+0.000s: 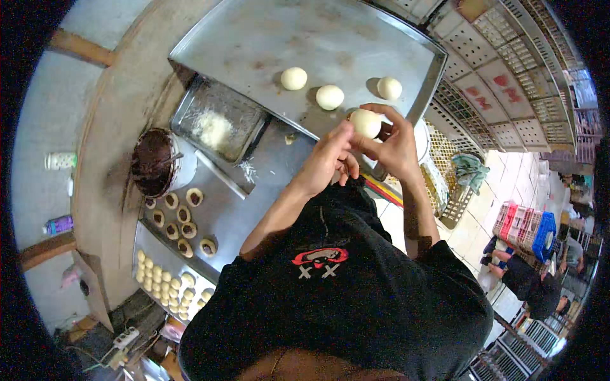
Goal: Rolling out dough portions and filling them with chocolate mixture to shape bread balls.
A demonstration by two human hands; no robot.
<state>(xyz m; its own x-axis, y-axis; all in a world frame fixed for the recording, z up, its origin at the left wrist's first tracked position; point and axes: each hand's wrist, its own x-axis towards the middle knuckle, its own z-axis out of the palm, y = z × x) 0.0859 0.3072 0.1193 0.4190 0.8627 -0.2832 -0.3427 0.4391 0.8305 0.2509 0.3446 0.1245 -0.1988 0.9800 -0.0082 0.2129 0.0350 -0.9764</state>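
While the person's black shirt (343, 298) fills the near part of the view and hides the table edge under it, the big metal tray (254, 44) lies far on the work table (121, 127), and its far left corner is cut off by the picture rim. Three dough balls (330, 97) rest on it in a row, well apart from each other. Left of the tray stands a smaller pan (190, 105) with white shreds, and beside it a bowl of dark filling (152, 162). Near left, flat dough rounds with dark centres (181, 219) and small plain pieces (159, 279) lie in groups; their details are too small to tell. Both hands meet over the tray's near edge: the left hand (327, 159) and the right hand (394, 146) grasp together one dough ball (365, 122) with the fingertips. Its underside is hidden by the fingers.
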